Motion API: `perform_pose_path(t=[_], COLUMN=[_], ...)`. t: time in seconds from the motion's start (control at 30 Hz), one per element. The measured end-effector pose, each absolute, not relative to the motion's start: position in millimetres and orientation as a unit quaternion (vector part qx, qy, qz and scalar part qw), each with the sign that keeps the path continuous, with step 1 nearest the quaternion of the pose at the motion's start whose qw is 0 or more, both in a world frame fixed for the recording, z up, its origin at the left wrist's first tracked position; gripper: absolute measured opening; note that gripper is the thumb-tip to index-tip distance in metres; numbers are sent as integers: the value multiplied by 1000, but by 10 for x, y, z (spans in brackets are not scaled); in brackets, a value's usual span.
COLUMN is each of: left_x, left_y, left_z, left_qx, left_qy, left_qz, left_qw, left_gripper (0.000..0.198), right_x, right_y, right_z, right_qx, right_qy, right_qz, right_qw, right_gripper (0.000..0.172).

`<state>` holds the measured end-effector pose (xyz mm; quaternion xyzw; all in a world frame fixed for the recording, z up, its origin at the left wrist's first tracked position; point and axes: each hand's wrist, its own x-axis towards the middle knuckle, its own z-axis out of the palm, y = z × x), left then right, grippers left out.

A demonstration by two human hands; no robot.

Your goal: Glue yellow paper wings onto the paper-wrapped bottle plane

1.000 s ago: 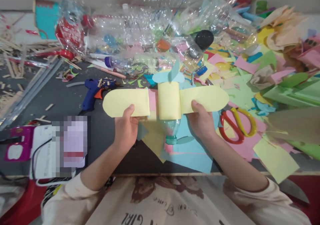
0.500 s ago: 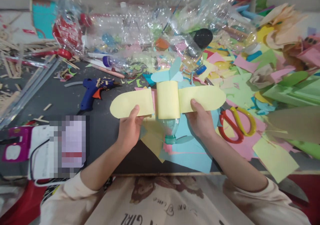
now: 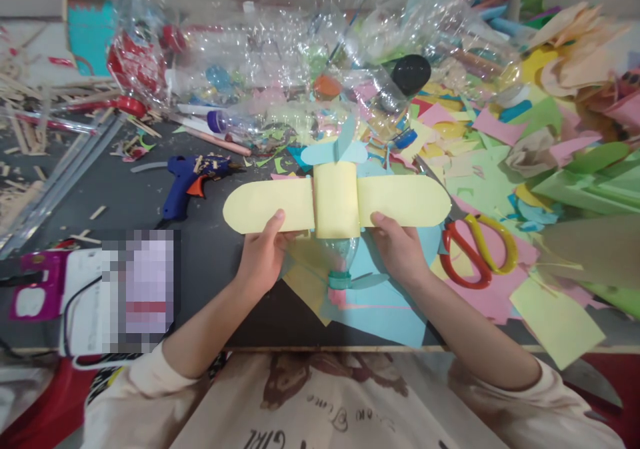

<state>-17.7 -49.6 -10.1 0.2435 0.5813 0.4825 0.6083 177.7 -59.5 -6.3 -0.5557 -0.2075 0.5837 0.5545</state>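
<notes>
A toy airplane made from a plastic bottle is in front of me, its body (image 3: pixel 337 200) wrapped in yellow paper. The clear bottle neck with a green cap (image 3: pixel 339 280) points toward me, and light blue paper tail fins (image 3: pixel 334 152) stand at the far end. My left hand (image 3: pixel 263 256) pinches the left yellow paper wing (image 3: pixel 267 204) by its near edge, thumb on top, and its inner end meets the body's side. My right hand (image 3: pixel 401 249) grips the right paper wing (image 3: pixel 406 199), which adjoins the body's other side. Fingers under both wings are mostly hidden.
A blue glue gun (image 3: pixel 183 186) lies left of the airplane. Scissors with red and yellow handles (image 3: pixel 480 252) are at the right among paper scraps (image 3: pixel 557 316). Clear plastic bottles (image 3: pixel 280 119) crowd the back. A phone-like blurred object (image 3: pixel 150 282) is at the near left.
The left wing has moved right and levelled out, closing the gap to the body. My right hand has slid slightly inward along the right wing.
</notes>
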Motion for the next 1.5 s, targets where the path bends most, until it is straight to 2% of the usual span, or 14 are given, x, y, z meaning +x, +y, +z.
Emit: perform_pose_path(t=[0.77, 1.0, 1.2, 1.5], left_x=[-240, -239, -176, -68], left_y=[-537, -531, -513, -482], left_z=[-222, -219, -145, 12], left_qx=[268, 254, 224, 203], left_qy=[561, 554, 555, 552], left_qz=[495, 493, 503, 494], left_qw=[607, 621, 624, 641], left_gripper=[43, 41, 43, 44], right_x=[1785, 1804, 1864, 1857], right_y=[-617, -632, -688, -699], right_z=[-111, -135, -246, -226], right_qx=[-557, -554, -565, -544], right_qy=[-201, -222, -249, -283], right_qz=[583, 581, 578, 587], right_qw=[557, 553, 534, 528], right_gripper=[47, 42, 28, 45])
